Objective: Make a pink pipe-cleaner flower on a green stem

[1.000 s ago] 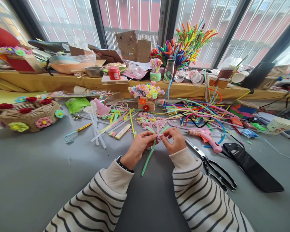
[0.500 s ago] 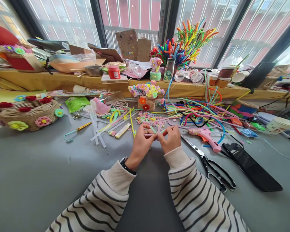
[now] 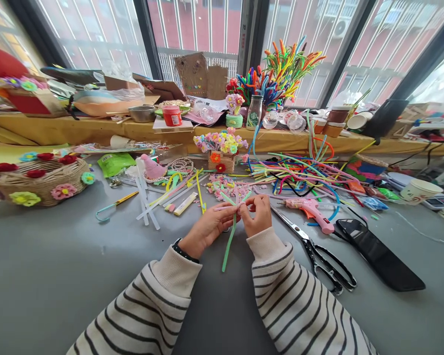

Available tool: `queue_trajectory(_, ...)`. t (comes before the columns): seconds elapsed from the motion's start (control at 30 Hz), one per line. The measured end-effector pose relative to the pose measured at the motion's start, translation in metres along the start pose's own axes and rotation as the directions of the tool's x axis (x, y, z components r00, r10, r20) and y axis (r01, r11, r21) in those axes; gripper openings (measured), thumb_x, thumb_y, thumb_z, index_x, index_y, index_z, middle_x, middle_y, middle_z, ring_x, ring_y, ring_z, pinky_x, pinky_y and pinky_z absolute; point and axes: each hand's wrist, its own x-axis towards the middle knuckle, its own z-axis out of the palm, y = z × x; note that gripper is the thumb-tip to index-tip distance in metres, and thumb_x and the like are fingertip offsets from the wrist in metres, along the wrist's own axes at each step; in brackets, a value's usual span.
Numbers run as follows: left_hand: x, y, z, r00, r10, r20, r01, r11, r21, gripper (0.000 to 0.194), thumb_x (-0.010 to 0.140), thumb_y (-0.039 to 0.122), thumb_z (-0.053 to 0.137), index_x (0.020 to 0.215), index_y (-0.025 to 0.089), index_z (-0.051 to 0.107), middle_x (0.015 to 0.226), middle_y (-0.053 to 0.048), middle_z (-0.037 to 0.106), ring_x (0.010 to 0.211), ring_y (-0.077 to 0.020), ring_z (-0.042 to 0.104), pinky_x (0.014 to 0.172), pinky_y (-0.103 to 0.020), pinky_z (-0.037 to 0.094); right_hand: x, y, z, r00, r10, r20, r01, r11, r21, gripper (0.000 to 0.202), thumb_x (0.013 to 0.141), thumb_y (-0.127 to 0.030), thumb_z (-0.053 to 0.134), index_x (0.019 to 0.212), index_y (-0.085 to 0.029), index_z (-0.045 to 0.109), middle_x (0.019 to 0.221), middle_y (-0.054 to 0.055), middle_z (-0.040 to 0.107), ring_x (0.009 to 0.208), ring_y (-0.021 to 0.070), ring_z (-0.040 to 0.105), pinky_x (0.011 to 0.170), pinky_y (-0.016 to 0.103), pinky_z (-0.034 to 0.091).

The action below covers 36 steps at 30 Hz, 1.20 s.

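Note:
Between my hands is a small bundle of crossed pipe cleaners (image 3: 228, 246), pale green and pink. One green length hangs down toward me, while shorter green and pink ends fan out above the fingertips. My left hand (image 3: 215, 220) pinches the bundle from the left, fingers stretched along a pink strand. My right hand (image 3: 257, 215) grips it from the other side with thumb and bent fingers. Just beyond my fingertips lies a heap of small pastel clippings (image 3: 225, 186). A pair of black-handled scissors (image 3: 311, 249) rests right of my right hand, with a pink glue gun (image 3: 311, 211) beyond it.
Clear glue sticks (image 3: 147, 202) and a crochet hook (image 3: 116, 206) lie left. Loose coloured pipe cleaners (image 3: 296, 172) spread behind. A flower-trimmed basket (image 3: 46, 182) stands far left, a little flower pot (image 3: 221, 160) at the back, and a black phone (image 3: 381, 256) at right.
The long green pipe cleaner now hangs below my hands, where it did not show before. My left hand has flattened and turned, its fingers more extended. The view has shifted slightly.

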Motion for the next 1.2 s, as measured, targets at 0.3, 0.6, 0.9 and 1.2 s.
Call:
queue_trajectory(0.3, 0.0, 0.002, -0.003, 0.988, -0.102, 0.12, 0.116, 0.986, -0.117, 0.01, 0.064, 0.008, 0.055, 0.072, 0.012, 0.056, 0.068, 0.0, 0.061, 0.065, -0.0071, 0.057, 0.064, -0.015, 0.044, -0.001, -0.003, -0.009, 0.999, 0.009, 0.049, -0.013, 0.996, 0.093, 0.01, 0.063, -0.025, 0.048, 0.059, -0.016, 0.048, 0.072, 0.002, 0.043, 0.057, 0.0098, 0.044, 0.044, 0.021, 0.041)
queue_trajectory(0.6, -0.002, 0.004, -0.001, 0.99, -0.102, 0.099, 0.114, 0.987, -0.117, 0.007, 0.063, 0.007, 0.054, 0.067, 0.012, 0.053, 0.067, 0.0, 0.06, 0.065, -0.0083, 0.058, 0.062, -0.016, 0.045, -0.002, 0.001, -0.007, 0.996, 0.035, 0.08, -0.045, 0.991, 0.125, 0.012, 0.065, -0.028, 0.048, 0.062, -0.016, 0.049, 0.072, 0.001, 0.042, 0.054, 0.0085, 0.044, 0.044, 0.021, 0.041)
queue_trajectory(0.9, -0.002, 0.0, -0.002, 0.999, 0.034, -0.043, -0.031, 0.997, 0.065, 0.012, 0.057, 0.015, 0.062, 0.066, 0.012, 0.056, 0.066, -0.001, 0.061, 0.064, -0.0087, 0.057, 0.068, -0.019, 0.044, -0.001, 0.001, -0.013, 0.992, -0.028, 0.124, 0.027, 1.0, 0.014, 0.01, 0.061, -0.025, 0.051, 0.063, -0.016, 0.052, 0.076, 0.004, 0.044, 0.06, 0.0115, 0.045, 0.045, 0.023, 0.041)
queue_trajectory(1.2, -0.006, 0.002, 0.005, 0.973, 0.172, -0.154, -0.134, 0.963, 0.233, 0.015, 0.053, 0.02, 0.063, 0.063, 0.012, 0.055, 0.062, -0.001, 0.061, 0.061, -0.0101, 0.057, 0.071, -0.026, 0.043, 0.002, 0.002, -0.016, 0.942, -0.272, 0.196, 0.312, 0.925, -0.216, 0.011, 0.064, -0.023, 0.046, 0.057, -0.017, 0.049, 0.065, 0.002, 0.038, 0.064, 0.0157, 0.041, 0.059, 0.03, 0.038)
